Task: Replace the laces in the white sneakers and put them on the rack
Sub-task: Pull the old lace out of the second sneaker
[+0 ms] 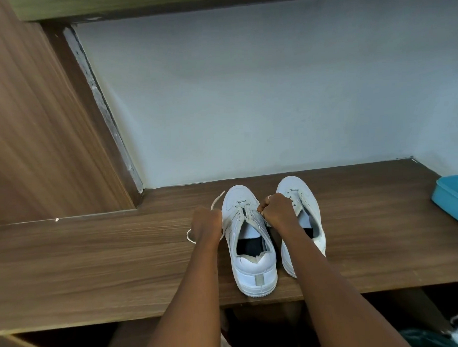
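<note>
Currently both white sneakers stand side by side on the wooden table, toes to the wall, heels near the front edge; the left sneaker sits slightly nearer than the right sneaker, the two just beside each other. A white lace runs out beside the left sneaker's toe end, and a loop of it lies on the table further left. Handling judgement: the lace is light, limp and thin, so it will slide through loose fingers and is best pinched close to its tip for threading. The sneakers are light, with a soft upper and a firm sole; steady one at the eyelet row or the heel. Left grip: fingers curled tight into a fist round the lace, with strands emerging above and below it. Right grip: fingers curled together at the left sneaker's eyelet row, apparently pinching the eyelet flap; I cannot tell whether a lace strand is also held. Lacing looks partial, with the rack step not yet done. A blue tub sits well apart at the table's right end.
</note>
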Tool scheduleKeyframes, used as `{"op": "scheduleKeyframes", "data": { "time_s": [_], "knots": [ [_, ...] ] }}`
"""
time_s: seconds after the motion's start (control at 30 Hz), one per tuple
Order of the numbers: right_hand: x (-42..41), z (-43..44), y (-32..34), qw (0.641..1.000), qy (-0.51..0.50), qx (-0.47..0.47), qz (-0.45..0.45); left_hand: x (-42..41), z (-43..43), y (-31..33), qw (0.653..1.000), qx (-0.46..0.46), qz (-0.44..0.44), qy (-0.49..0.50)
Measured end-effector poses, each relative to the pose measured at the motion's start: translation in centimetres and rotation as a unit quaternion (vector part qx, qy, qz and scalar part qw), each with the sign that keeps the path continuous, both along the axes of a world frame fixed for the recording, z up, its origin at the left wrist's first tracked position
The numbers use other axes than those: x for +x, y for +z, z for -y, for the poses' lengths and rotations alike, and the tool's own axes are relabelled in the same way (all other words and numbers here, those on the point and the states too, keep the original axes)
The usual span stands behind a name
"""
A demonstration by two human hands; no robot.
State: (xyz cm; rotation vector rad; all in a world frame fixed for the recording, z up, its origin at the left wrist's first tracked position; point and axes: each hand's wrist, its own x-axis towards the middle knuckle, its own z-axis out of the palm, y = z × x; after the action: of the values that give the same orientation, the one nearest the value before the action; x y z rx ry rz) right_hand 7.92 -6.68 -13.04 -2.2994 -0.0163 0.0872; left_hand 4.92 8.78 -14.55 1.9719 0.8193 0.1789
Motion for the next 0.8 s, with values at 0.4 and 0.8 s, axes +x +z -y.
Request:
{"op": "scheduleKeyframes", "data": {
  "time_s": [0.4,0.8],
  "knots": [
    [-0.1,-0.3,0.0,1.0,0.011,-0.004,0.006,0.7,2.2,0.6,0.956,0.211,0.088,-0.182],
    [-0.1,-0.4,-0.1,0.999,0.029,-0.027,0.022,1.8,2.7,-0.5,0.937,0.242,0.082,-0.239]
  ]
}}
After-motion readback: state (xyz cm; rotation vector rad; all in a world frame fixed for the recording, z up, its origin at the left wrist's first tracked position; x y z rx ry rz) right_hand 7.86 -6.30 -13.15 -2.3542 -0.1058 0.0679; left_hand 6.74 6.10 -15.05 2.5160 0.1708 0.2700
